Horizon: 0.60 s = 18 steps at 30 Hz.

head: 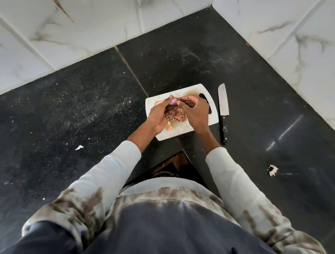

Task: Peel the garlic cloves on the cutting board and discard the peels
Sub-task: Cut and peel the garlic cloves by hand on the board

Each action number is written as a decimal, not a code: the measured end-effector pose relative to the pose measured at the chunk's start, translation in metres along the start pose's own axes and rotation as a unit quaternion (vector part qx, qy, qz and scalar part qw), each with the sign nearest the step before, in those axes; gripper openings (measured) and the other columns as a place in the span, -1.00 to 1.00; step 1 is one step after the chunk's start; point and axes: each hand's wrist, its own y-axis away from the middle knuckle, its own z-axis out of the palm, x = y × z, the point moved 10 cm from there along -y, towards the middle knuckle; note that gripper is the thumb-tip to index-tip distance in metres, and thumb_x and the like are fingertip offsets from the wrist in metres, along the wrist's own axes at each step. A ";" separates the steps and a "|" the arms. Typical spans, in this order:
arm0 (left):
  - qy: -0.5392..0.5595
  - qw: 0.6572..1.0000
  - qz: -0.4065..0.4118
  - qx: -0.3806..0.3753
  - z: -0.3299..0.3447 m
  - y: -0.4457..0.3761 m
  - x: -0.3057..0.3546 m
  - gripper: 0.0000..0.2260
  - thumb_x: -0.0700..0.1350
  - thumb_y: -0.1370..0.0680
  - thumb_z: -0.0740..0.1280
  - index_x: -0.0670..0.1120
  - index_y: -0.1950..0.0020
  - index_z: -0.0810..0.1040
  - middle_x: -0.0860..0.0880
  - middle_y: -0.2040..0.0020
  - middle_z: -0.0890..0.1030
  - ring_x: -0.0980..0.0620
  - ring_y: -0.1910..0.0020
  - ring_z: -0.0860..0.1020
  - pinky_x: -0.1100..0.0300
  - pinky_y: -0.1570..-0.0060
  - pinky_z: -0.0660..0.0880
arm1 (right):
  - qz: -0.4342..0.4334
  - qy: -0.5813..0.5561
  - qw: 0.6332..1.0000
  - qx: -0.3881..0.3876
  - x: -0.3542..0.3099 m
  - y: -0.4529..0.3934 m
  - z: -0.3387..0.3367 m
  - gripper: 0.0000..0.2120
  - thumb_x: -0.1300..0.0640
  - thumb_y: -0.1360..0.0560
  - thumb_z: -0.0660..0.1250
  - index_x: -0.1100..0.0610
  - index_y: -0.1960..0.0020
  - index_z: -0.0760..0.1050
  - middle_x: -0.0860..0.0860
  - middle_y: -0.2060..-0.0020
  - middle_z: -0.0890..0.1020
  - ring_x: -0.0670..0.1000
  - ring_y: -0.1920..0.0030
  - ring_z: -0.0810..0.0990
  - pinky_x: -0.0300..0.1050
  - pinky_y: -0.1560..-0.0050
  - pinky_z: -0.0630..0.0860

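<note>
A white cutting board [192, 90] lies on the black counter. My left hand [160, 114] holds a small pinkish-purple garlic clove [173, 101] above the board. My right hand [195, 112] pinches at the clove's top edge with its fingertips, touching it. Under and between my hands lies a heap of brownish peels [180, 116], with more peel bits [169, 127] at the board's near side. Another pale piece [158, 103] shows at the board's left; I cannot tell whether it is a clove or a peel.
A knife [223, 110] with a black handle lies on the counter just right of the board. A loose peel [273, 170] sits on the counter at the right, a small white scrap [79, 147] at the left. Tiled walls [90, 24] meet in the far corner.
</note>
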 end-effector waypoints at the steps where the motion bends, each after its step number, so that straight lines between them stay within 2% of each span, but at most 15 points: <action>1: 0.000 1.000 -0.001 0.000 0.000 0.000 0.000 -0.77 0.01 -0.60 0.49 -0.14 -0.10 0.71 -0.07 0.10 0.72 0.07 0.14 0.67 0.19 0.01 0.64 | 0.002 0.000 1.000 0.002 0.001 0.000 0.000 -0.72 0.00 -0.54 0.53 0.13 -0.17 0.70 -0.06 -0.03 0.75 -0.13 -0.02 0.72 -0.29 -0.14 0.62; 6: -0.012 1.000 -0.001 0.000 0.001 -0.001 0.001 -0.79 0.01 -0.61 0.48 -0.13 -0.09 0.72 -0.05 0.12 0.73 0.08 0.12 0.67 0.19 0.01 0.63 | 0.009 0.005 1.000 0.012 0.004 -0.002 -0.003 -0.75 0.02 -0.57 0.50 0.15 -0.16 0.70 -0.04 -0.01 0.75 -0.16 0.02 0.69 -0.36 -0.08 0.57; 8: -0.021 1.000 0.001 -0.002 0.000 -0.003 0.001 -0.76 0.01 -0.61 0.48 -0.14 -0.12 0.72 -0.05 0.10 0.73 0.08 0.12 0.66 0.18 0.00 0.63 | 0.009 0.009 1.000 0.013 0.005 -0.002 -0.003 -0.76 0.02 -0.57 0.50 0.15 -0.15 0.71 -0.04 0.00 0.75 -0.15 0.02 0.70 -0.32 -0.09 0.59; 14: -0.035 0.999 0.007 0.005 -0.008 -0.012 -0.002 -0.70 0.02 -0.57 0.53 -0.17 -0.17 0.73 -0.07 0.03 0.75 0.04 0.01 0.67 0.06 -0.29 0.60 | 0.023 0.012 1.000 0.015 0.009 -0.004 0.001 -0.78 0.02 -0.57 0.50 0.14 -0.13 0.71 -0.03 0.01 0.75 -0.08 0.01 0.71 -0.14 -0.16 0.66; 18: -0.044 0.999 0.011 0.012 -0.010 -0.011 0.000 -0.68 0.00 -0.55 0.54 -0.18 -0.20 0.72 -0.06 0.07 0.75 0.08 0.09 0.67 0.19 -0.09 0.65 | 0.033 0.018 0.999 0.013 0.011 -0.005 0.002 -0.77 0.01 -0.56 0.51 0.13 -0.13 0.71 -0.04 0.02 0.75 -0.10 0.03 0.71 -0.20 -0.12 0.66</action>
